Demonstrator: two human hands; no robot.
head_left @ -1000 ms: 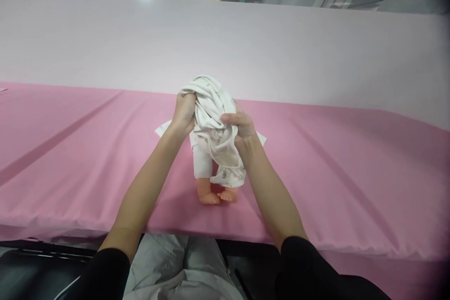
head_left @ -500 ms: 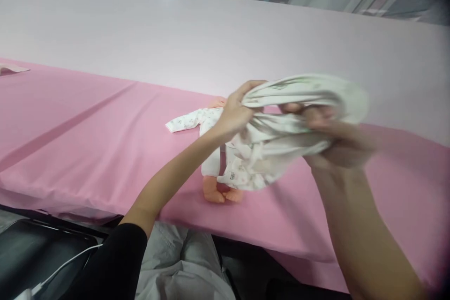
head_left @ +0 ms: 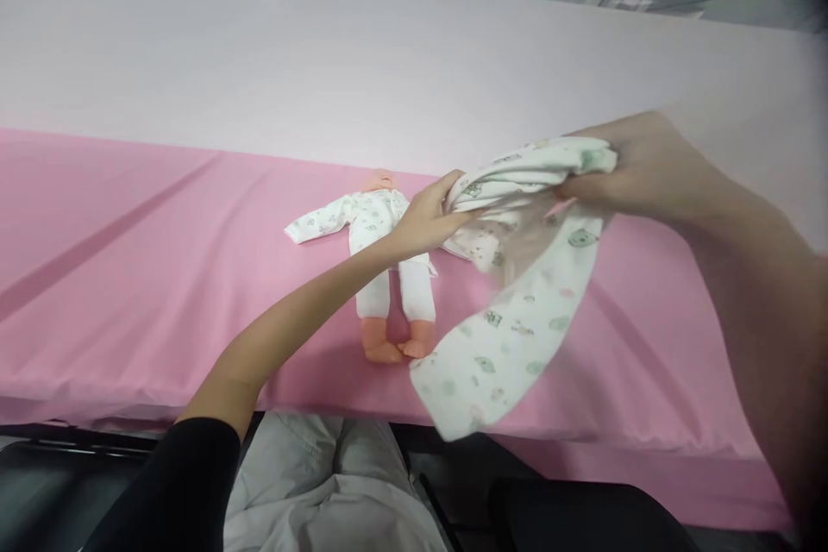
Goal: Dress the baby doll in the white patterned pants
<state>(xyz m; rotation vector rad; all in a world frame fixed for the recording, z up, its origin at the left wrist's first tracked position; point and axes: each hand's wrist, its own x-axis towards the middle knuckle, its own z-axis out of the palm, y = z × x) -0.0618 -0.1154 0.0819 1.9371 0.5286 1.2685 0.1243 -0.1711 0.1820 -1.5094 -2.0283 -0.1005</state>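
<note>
Two hands: both grip one printed garment (head_left: 517, 310), held above the worktop (head_left: 129, 276)
Left hand (head_left: 427, 220): closed on its left end
Right hand (head_left: 637, 168): closed on its right end; cloth hangs below
Doll (head_left: 388, 267): just below left hand, lying dressed; feet toward person

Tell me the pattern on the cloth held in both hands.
White baby garment with small green and pink prints; head view.

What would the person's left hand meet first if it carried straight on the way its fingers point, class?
The left hand points right, into the bunched printed garment it already pinches. Beyond that lies the right hand gripping the other end, though depth is unclear.
</note>
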